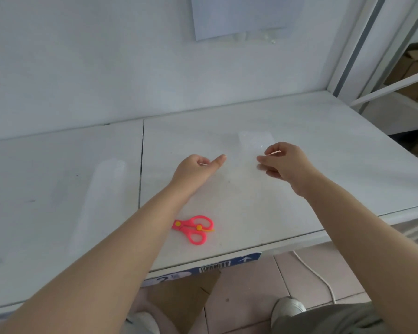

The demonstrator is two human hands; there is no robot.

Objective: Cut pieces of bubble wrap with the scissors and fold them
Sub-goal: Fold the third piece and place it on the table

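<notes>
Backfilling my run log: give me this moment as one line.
phase: likely folding | left hand: at clear bubble wrap piece, grip unclear | right hand: pinches its edge | scissors: idle on table

bright, even, cool light | shadows faint | mild sheen on table (348, 153) | bubble wrap (255, 140) barely shows on white | lines bow at upper right | overall slightly soft
</notes>
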